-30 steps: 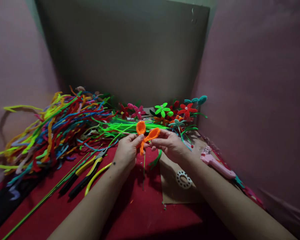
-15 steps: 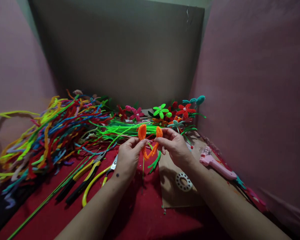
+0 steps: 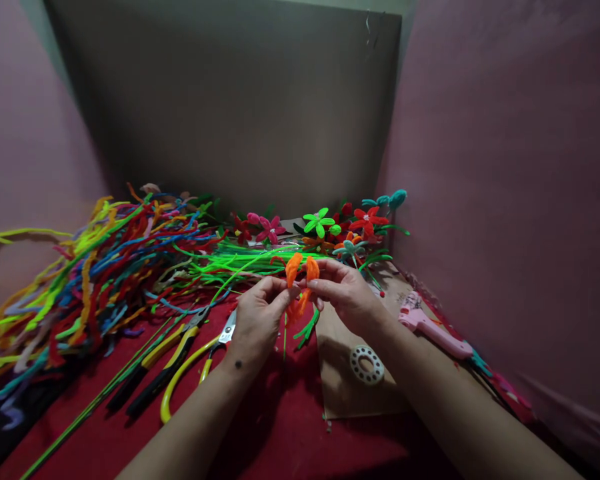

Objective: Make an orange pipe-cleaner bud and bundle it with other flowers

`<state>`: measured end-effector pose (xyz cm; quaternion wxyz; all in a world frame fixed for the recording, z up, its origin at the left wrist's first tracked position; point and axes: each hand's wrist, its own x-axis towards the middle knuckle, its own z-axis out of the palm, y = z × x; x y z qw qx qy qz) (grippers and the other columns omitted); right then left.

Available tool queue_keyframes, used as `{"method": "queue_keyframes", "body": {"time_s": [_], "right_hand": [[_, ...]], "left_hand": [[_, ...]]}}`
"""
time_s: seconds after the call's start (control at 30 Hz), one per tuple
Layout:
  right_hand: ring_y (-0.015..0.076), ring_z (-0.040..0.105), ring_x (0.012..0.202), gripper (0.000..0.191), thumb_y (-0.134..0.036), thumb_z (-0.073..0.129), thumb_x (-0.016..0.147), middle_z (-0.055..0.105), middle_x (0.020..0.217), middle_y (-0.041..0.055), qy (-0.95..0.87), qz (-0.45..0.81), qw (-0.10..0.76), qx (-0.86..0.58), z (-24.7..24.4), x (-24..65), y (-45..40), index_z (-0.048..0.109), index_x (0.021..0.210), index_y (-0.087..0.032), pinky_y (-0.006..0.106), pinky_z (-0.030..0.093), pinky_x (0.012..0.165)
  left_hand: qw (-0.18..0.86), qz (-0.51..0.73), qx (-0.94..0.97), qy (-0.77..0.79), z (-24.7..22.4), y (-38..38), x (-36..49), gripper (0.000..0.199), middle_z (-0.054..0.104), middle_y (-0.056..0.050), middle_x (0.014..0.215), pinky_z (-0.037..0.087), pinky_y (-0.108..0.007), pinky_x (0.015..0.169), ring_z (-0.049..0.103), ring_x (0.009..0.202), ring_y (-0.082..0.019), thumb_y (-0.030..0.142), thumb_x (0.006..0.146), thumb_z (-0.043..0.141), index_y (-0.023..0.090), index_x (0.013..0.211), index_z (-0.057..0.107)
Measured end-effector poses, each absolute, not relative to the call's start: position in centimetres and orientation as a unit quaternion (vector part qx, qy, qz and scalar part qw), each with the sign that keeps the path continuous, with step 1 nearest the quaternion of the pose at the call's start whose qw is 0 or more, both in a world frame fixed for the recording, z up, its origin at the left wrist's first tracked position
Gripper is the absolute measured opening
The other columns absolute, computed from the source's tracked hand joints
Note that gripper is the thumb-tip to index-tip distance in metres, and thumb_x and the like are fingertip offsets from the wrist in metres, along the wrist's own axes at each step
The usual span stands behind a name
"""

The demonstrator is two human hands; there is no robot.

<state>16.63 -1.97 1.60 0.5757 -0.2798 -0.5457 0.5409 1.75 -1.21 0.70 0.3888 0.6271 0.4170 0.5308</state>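
An orange fuzzy pipe-cleaner piece (image 3: 293, 269) with two looped petals hangs between my hands above the red cloth (image 3: 280, 427). My left hand (image 3: 263, 313) pinches its left petal near the base between thumb and fingers. With thumb and forefinger, my right hand (image 3: 347, 293) grips the right petal. The two petals stand close side by side, and the lower orange strands dangle beneath, partly blurred. Behind the hands lies a bundle of bright green pipe cleaners (image 3: 250, 260).
Many coloured pipe cleaners (image 3: 80, 280) heap at the left. Pliers (image 3: 180, 353) and yellow-handled scissors (image 3: 190, 367) lie left of my arm. At right are cardboard (image 3: 340, 393), a white holed ring (image 3: 367, 365) and a pink glue gun (image 3: 440, 333). Fuzzy flowers (image 3: 318, 222) stand behind.
My hands have come closer together, bringing the two orange petals nearly side by side. The petals have turned, and the view has shifted slightly.
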Motion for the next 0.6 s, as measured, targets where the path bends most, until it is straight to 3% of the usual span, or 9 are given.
{"method": "queue_keyframes", "body": {"time_s": [0.37,0.6], "right_hand": [[0.0113,0.053,0.065,0.026,-0.018,0.067,0.068,0.066,0.083,0.0014,-0.535,0.561,0.58,-0.251,0.65,16.97,-1.61,0.068,0.094,-0.02,0.025,0.039,0.06],[0.0129,0.054,0.069,0.025,-0.015,0.065,0.07,0.066,0.083,0.0013,-0.56,0.543,0.574,-0.251,0.54,17.16,-1.72,0.069,0.095,-0.02,0.027,0.042,0.067]], "left_hand": [[0.398,0.518,0.64,0.405,0.54,-1.37,1.83,0.015,0.062,0.0,0.066,0.041,-0.024,0.064,0.055,0.066,-0.014,0.03,0.07,0.065,0.016,0.066,0.062],[0.364,0.489,0.669,0.426,0.22,-1.14,1.67,0.015,0.059,0.001,0.063,0.039,-0.023,0.059,0.05,0.06,-0.012,0.03,0.071,0.062,0.016,0.064,0.06]]}}
